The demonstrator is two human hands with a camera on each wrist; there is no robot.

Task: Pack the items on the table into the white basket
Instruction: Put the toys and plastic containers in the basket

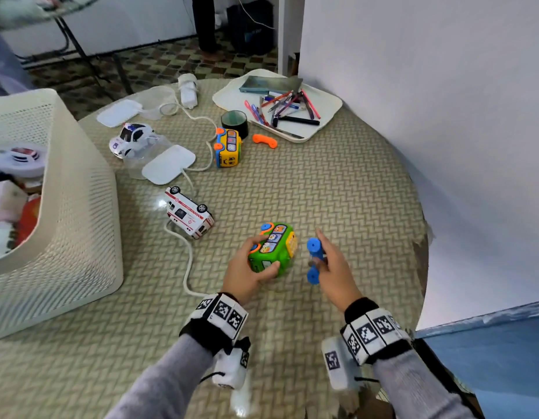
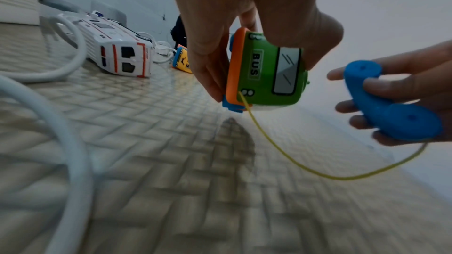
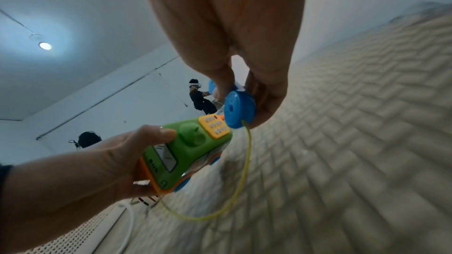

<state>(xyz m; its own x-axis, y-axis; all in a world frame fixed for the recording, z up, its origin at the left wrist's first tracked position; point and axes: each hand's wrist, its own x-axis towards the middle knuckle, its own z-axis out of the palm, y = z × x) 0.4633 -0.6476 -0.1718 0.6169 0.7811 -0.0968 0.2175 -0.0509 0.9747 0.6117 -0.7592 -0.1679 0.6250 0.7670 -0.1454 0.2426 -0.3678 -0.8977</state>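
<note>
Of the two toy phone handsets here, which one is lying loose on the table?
The orange handset, lying on the table between the yellow toy bus and the pen tray. The blue handset is held in the right hand.

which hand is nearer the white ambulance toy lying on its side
Left. The left hand, gripping the green bus phone, is just right of the ambulance. The right hand, holding the blue handset, is farther right, beyond the bus.

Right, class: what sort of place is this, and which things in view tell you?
Probably a plain indoor room set up for recording, not a lived-in home: bare white walls, a round table strewn with toys, and another person wearing a headset in the background.
</note>
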